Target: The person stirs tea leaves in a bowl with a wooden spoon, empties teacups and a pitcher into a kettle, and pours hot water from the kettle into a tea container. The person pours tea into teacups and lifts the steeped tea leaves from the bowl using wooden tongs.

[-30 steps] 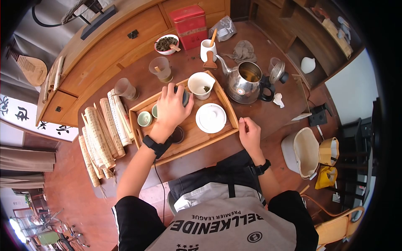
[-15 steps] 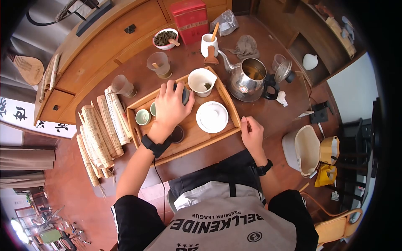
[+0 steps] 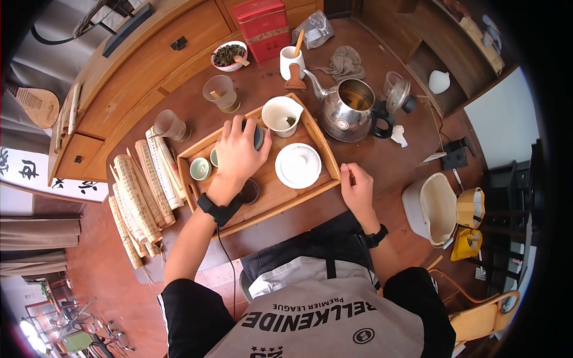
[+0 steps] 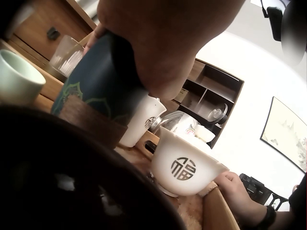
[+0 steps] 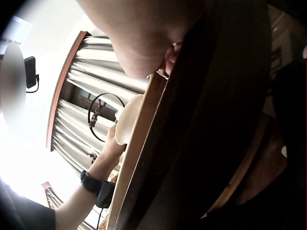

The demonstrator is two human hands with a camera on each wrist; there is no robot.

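Note:
My left hand (image 3: 240,150) grips a dark blue cylindrical vessel (image 4: 98,72) with a green line pattern and a brown lower band, over the wooden tray (image 3: 271,210). Just right of that hand stands a white pitcher (image 3: 280,113) with some leaves in it. A white lidded bowl (image 3: 298,167) is nearer to me. Two pale green cups, one of them a cup (image 3: 200,169) in plain sight, are left of the hand, and a dark round piece (image 3: 249,192) lies below it. Loosely curled and holding nothing, my right hand (image 3: 358,186) rests by the tray's right corner.
A steel kettle (image 3: 346,116) stands right of the tray, its lid off. Behind are a glass (image 3: 222,95), a bowl of tea leaves (image 3: 229,55), a red tin (image 3: 262,30) and a white tool holder (image 3: 291,62). Bamboo scrolls (image 3: 134,191) lie to the left.
The head view has shifted slightly. Both hands keep their places at the tray, the left one still gripping the dark blue vessel.

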